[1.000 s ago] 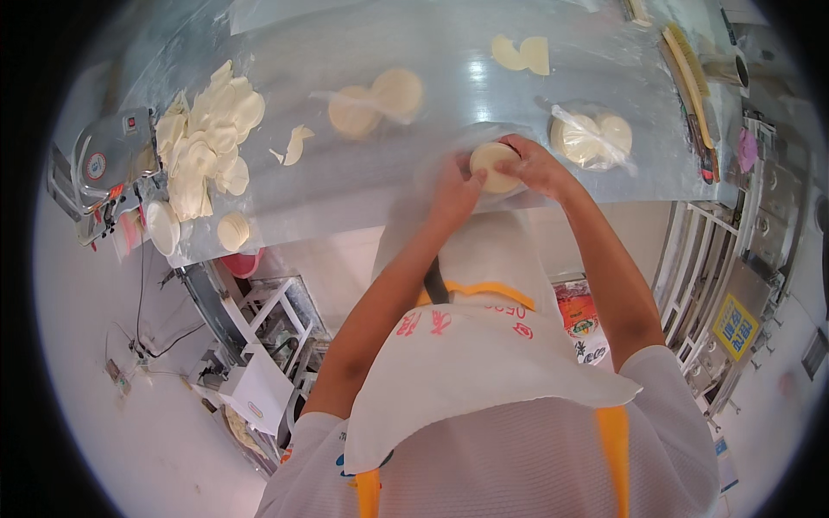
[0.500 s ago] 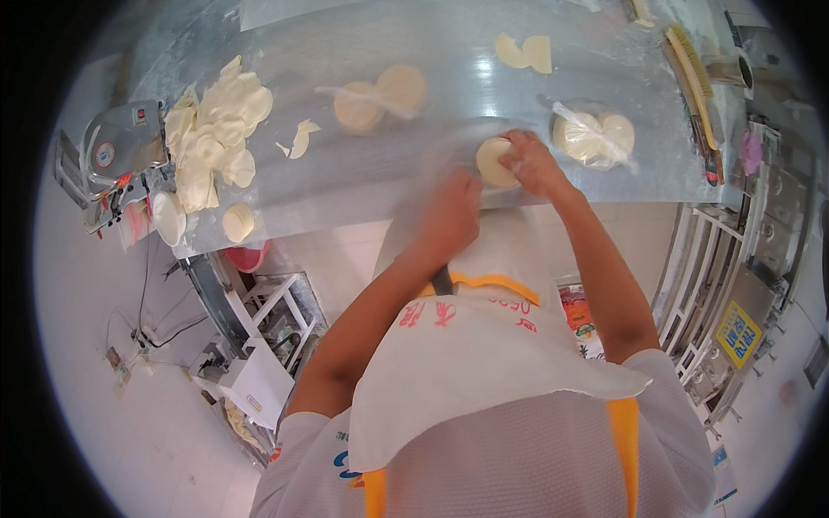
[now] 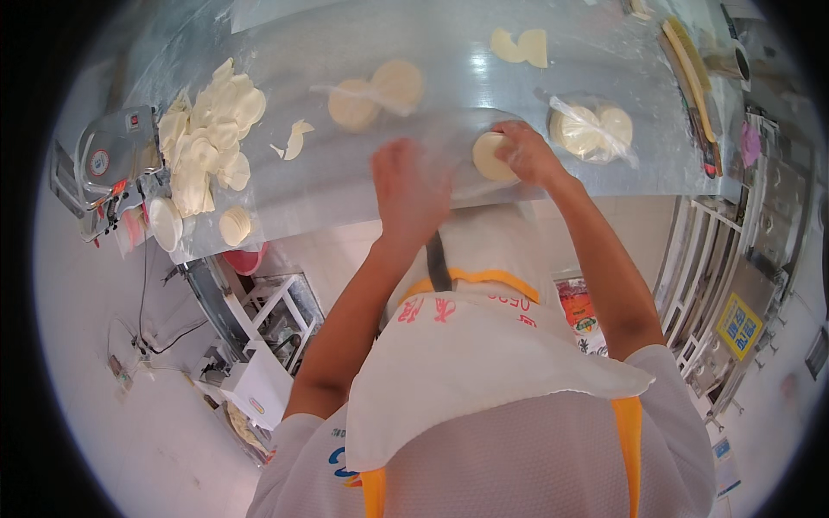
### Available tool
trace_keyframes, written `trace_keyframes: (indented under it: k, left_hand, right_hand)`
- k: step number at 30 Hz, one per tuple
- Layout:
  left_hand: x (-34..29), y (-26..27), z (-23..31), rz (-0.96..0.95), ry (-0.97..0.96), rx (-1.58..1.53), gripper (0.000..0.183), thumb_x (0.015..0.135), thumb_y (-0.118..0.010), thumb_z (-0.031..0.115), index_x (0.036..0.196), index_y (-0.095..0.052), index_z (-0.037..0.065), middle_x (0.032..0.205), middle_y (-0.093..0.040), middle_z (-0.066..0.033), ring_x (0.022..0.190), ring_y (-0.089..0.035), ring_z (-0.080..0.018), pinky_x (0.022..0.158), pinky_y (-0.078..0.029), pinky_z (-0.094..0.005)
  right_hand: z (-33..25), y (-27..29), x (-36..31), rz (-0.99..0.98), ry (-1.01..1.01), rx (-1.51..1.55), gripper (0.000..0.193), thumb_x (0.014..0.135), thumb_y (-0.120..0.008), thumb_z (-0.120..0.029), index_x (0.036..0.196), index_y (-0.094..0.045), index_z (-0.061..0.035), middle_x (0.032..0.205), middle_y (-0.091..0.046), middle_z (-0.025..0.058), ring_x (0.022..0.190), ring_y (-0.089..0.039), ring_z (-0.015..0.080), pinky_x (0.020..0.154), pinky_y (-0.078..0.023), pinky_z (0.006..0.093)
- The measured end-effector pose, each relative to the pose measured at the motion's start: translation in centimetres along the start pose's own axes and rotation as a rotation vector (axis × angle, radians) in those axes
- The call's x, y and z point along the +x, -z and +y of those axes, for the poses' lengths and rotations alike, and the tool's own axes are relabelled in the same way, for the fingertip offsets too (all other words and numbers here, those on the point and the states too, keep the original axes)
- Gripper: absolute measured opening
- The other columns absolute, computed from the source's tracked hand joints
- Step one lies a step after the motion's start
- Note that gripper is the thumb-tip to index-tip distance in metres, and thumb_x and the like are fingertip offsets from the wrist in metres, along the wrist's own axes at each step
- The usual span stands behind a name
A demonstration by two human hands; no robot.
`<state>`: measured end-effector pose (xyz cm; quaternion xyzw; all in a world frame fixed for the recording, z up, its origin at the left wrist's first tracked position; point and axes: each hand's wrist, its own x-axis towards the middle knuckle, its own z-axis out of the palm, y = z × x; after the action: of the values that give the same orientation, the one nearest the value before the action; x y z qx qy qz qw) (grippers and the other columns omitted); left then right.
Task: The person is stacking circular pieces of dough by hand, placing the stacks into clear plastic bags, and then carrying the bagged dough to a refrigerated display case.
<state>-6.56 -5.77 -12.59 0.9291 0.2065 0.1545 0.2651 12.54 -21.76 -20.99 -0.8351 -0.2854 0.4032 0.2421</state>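
Observation:
My right hand [image 3: 528, 156] grips the right edge of a pale round dough wrapper stack [image 3: 490, 157] near the table's front edge, its fingers closed on it. Clear plastic film [image 3: 458, 147] lies around the stack and stretches toward the left. At that side my left hand [image 3: 413, 192] is raised over the table edge, its fingers smeared by motion. Whether it holds the film I cannot make out. Right of my right hand lies a tied clear bag with two round stacks [image 3: 594, 131]. Another bagged pair of rounds [image 3: 377, 93] lies beyond my left hand.
Loose dough sheets [image 3: 214, 129] are heaped at the left, with a small round stack [image 3: 235, 226] and a white bowl [image 3: 166, 223] nearby. A grey machine [image 3: 117, 151] stands beyond. Dough scraps [image 3: 520, 47] lie farther back; a long brush [image 3: 689, 78] lies along the right edge.
My left hand has moved left, away from the dough stack, and the film between the hands is blurred. My right hand stays on the stack, nearly unmoved.

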Motion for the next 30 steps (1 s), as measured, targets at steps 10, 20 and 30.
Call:
trace_keyframes:
  k: [10,20,30]
  left_hand:
    - [1.1,-7.9,-6.0,0.045,0.390,-0.084,0.026,0.088,-0.077,0.008,0.109,-0.062,0.003,0.092,-0.069,-0.0227,0.087,-0.065,-0.0471,0.078,-0.053,-0.0507]
    - [1.3,-7.6,-6.4,-0.012,0.648,0.053,0.019,0.094,-0.071,0.013,0.109,-0.063,0.004,0.095,-0.075,-0.0238,0.093,-0.073,-0.0479,0.079,-0.057,-0.0551]
    - [1.8,-7.5,-7.8,-0.134,0.710,0.089,0.023,0.098,-0.065,0.020,0.115,-0.064,0.006,0.099,-0.076,-0.0214,0.097,-0.073,-0.0452,0.083,-0.056,-0.0567]
  right_hand:
    - [-0.1,0.2,-0.5,-0.061,0.139,-0.018,0.044,0.099,-0.070,-0.009,0.143,-0.062,-0.0101,0.137,-0.061,0.0171,0.127,-0.060,0.0397,0.110,-0.051,0.0467]
    - [1.1,-1.1,-0.2,0.034,0.351,-0.099,0.045,0.098,-0.070,-0.004,0.141,-0.062,-0.0097,0.134,-0.061,0.0166,0.129,-0.057,0.0396,0.108,-0.053,0.0466]
    - [-1.4,1.5,0.1,-0.280,0.372,0.045,0.047,0.095,-0.068,0.007,0.137,-0.065,-0.0133,0.137,-0.059,0.0110,0.126,-0.058,0.0336,0.108,-0.052,0.0441]
